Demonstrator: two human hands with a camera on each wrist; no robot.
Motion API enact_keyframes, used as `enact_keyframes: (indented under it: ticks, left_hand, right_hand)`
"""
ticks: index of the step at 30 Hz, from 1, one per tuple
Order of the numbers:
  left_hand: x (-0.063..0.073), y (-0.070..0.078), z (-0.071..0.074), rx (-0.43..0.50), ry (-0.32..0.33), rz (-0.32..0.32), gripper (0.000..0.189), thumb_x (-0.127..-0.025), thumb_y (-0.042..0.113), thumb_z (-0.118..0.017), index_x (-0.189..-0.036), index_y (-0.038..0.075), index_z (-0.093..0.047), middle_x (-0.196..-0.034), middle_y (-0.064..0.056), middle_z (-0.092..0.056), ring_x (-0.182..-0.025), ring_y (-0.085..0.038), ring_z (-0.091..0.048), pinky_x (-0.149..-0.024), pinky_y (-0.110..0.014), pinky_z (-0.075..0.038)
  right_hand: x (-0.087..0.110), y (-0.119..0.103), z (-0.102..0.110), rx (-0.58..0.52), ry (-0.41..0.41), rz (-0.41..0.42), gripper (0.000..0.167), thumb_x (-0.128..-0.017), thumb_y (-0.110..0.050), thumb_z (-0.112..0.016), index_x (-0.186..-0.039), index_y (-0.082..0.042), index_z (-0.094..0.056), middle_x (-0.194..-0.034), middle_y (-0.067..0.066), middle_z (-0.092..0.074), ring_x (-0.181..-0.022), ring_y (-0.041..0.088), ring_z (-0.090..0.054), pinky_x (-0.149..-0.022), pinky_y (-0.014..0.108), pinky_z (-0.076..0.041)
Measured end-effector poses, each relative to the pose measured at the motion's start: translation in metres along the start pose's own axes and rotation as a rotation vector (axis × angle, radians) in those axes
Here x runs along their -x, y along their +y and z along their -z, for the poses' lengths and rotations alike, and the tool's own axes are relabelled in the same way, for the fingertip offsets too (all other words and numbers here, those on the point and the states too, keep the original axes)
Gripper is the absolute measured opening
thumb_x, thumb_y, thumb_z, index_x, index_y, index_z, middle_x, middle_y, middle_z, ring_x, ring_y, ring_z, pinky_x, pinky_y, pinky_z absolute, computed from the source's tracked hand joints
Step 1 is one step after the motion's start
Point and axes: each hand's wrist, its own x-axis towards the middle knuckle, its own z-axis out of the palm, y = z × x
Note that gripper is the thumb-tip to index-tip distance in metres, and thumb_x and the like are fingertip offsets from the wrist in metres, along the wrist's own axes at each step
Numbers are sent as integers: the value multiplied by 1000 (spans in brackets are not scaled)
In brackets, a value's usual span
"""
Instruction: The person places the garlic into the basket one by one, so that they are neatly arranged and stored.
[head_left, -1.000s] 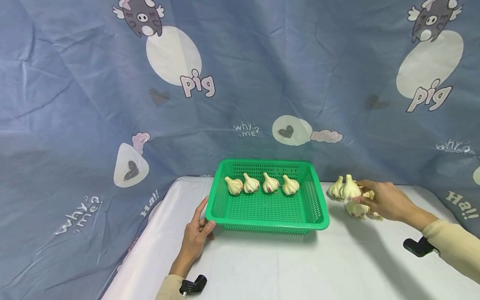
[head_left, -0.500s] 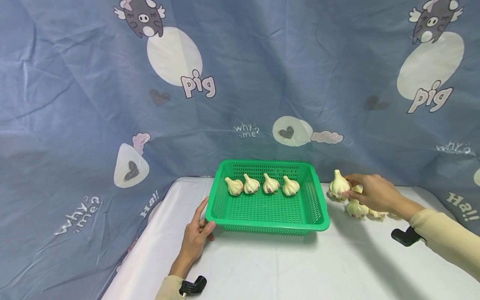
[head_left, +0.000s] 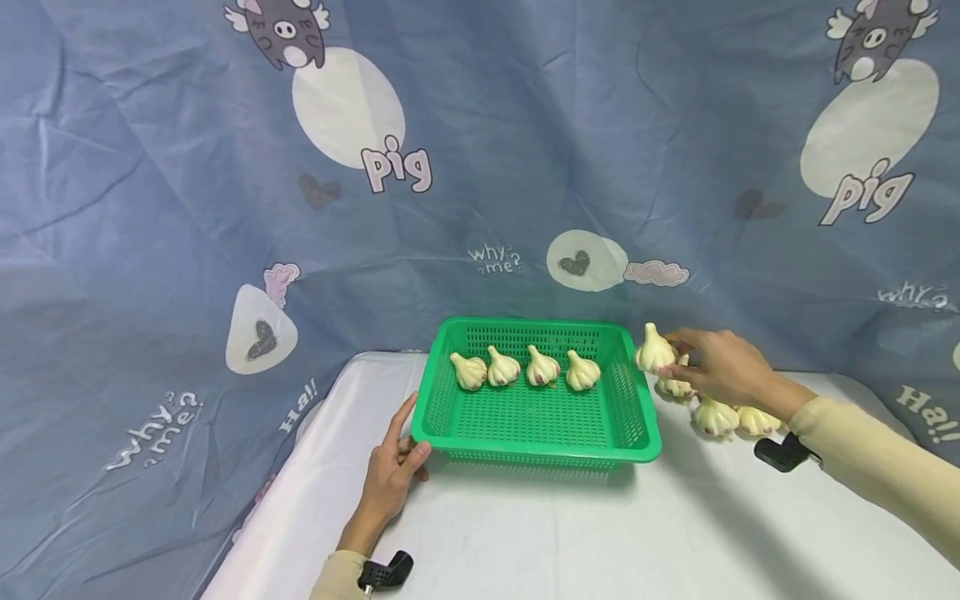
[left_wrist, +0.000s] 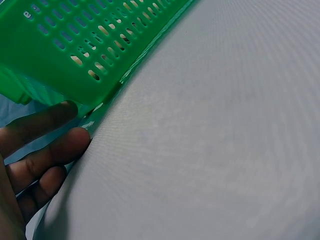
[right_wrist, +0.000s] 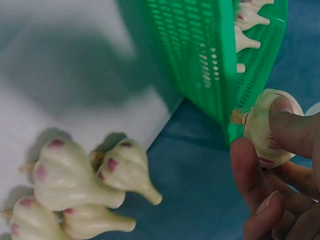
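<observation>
Near the right rim of the green basket, my right hand pinches a garlic bulb between thumb and fingers, its stem pointing up. In the right wrist view this garlic bulb is raised beside the basket's wall, roots toward it. My left hand holds the basket's near left corner, thumb at the front rim and index finger along the left side. The left wrist view shows its fingers against the lower corner of the basket. A row of several garlic bulbs lies inside, toward the back.
Several more garlic bulbs lie on the white tabletop right of the basket; the right wrist view shows these bulbs clustered together. A blue printed cloth hangs behind the table.
My right hand has carried the garlic bulb leftward and up from the pile to the basket's right rim. The left hand and the basket have stayed put.
</observation>
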Motion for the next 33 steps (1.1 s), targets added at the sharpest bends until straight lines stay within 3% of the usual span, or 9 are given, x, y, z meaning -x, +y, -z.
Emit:
enact_keyframes:
  ticks: [4,9,17,21,25,27,33]
  left_hand:
    - [-1,0,1,-6,7,8,75,-101,20,-63,-168,29,-32,-59,-3,-66,-51,-13,-65,-54,-32,-56]
    - [-1,-1,2,-17,11,19,75,-101,21,-63,-168,30,-32,-59,-3,-67,-52,-13,-65,-54,-31,-55]
    - [-2,-2,2,-19,10,11,75,-101,21,-63,-168,30,-32,-60,-4,-67,-52,-14,-65,-54,-32,-54]
    - [-1,0,1,-25,3,10,75,-101,21,-63,-169,30,-31,-65,-5,-72,-52,-14,-65,-54,-31,-54]
    - [0,1,0,-27,3,14,75,-101,21,-62,-169,30,-31,-69,-6,-75,-51,-13,-65,-54,-31,-54]
    - [0,1,-1,-20,2,12,75,-102,20,-62,-169,30,-31,-67,-7,-73,-51,-14,-65,-54,-31,-54]
    - [0,2,0,-11,-5,11,74,-102,20,-62,-169,28,-31,-62,-8,-68,-52,-14,-65,-54,-32,-56]
  right_hand:
    - [-12,-12,-4,-17,-6,3,52,-93,-34,-83,-134,-4,-69,-110,11,-80,-85,25,-76,-69,48,-58]
    - [-28,-29,-13,-57,-24,11,55,-93,-35,-83,-135,-3,-69,-112,13,-80,-99,32,-78,-82,58,-59]
    - [-52,-56,-34,-118,-69,64,55,-94,-34,-83,-136,-2,-68,-113,14,-80,-84,19,-77,-73,45,-61]
    - [-63,-64,-47,-116,-104,85,56,-94,-36,-82,-137,-4,-68,-113,12,-80,-81,14,-75,-80,48,-61]
    - [-72,-68,-59,-136,-131,108,56,-94,-38,-82,-137,-4,-69,-113,10,-79,-82,12,-74,-81,45,-61]
    - [-76,-70,-63,-157,-141,124,56,-93,-39,-82,-136,-4,-69,-111,9,-79,-83,12,-74,-74,41,-61]
    - [-92,-75,-80,-215,-180,145,55,-93,-39,-83,-135,-6,-70,-108,7,-80,-82,10,-74,-77,38,-62]
